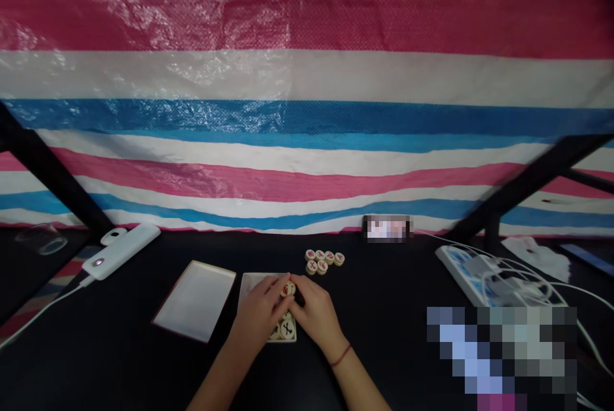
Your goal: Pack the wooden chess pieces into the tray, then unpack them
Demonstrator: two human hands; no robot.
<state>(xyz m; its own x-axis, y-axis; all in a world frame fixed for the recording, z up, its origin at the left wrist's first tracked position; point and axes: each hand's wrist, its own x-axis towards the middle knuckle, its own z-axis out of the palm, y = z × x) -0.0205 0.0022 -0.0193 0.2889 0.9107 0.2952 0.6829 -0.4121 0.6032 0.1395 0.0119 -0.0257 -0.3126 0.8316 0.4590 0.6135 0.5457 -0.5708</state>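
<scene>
Xiangqi piece (288,289): I read one cream disc with a red character, held tilted between the hands, above the small white tray (248,283).
Left hand (259,312): curled, fingertips closed on the disc from the 9 o'clock side.
Right hand (316,312): curled, fingertips closed on the disc from the 3 o'clock side; red cord bracelet (340,355) on the wrist.
Tray contents: at least three more discs (283,329) at 6 o'clock from the held disc, partly hidden by the hands.
Loose group: six discs (323,262) lie flat on the black worktop (374,347) at 1 o'clock from the held disc.
Handling: I judge the discs light, stiff and smooth, so liable to slip. Best hold, in my view: thumb and finger on the rim, faces left free.
Surroundings: white box lid (194,300) at 9 o'clock; power bank (119,251) at 10 o'clock; power strip (480,273) with cables at 3 o'clock.
</scene>
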